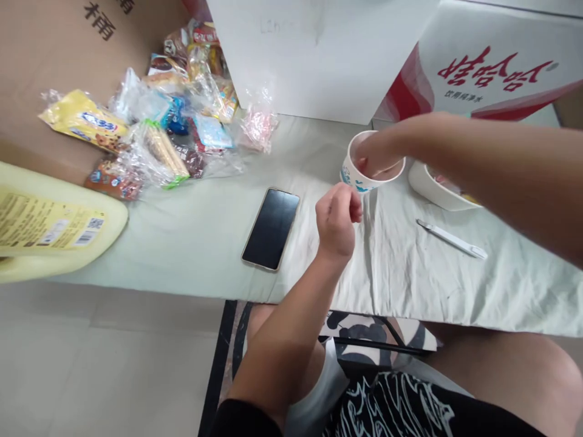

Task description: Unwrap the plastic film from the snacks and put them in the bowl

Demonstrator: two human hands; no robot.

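Note:
My right hand (380, 155) reaches down into a white paper cup with blue print (353, 176), its fingers inside the cup and mostly hidden. My left hand (337, 221) hovers just in front of the cup with its fingers curled and pinched together; what they hold, if anything, is too small to see. The cup stands on a pale cloth (401, 267) covering the table.
A black phone (271, 227) lies left of my left hand. A white bowl (437, 188) and a white pen-like stick (450, 238) lie to the right. Snack packets (155, 133) are piled at the back left, by a cardboard box (40, 54) and a yellow jug (50, 218). A red-and-white carton (487, 67) stands behind.

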